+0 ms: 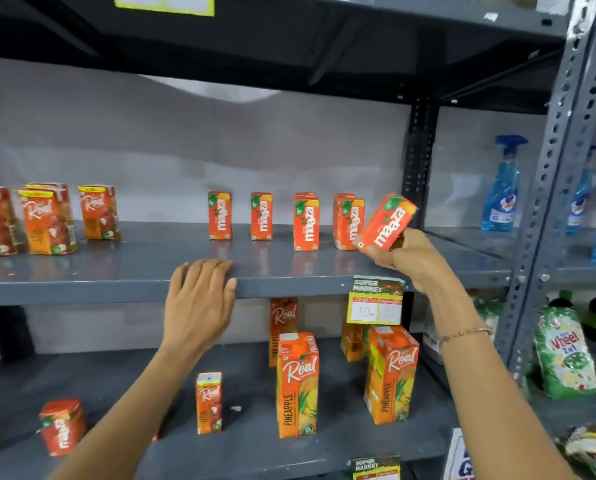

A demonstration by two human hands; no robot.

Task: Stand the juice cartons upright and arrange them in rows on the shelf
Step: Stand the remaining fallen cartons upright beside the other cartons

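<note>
Resting flat, fingers spread, the left hand [199, 299] holds nothing and braces on the shelf edge [289, 287]. Up to its right, the right hand [407, 258] grips a tilted Maaza carton [386, 221]; it should be righted and set down level just beside the standing Maaza row [307, 220] to its left.

We're looking at a grey metal shelf [134, 268] carrying upright orange Maaza cartons [306, 224] and red-orange Real cartons [49, 221].
</note>
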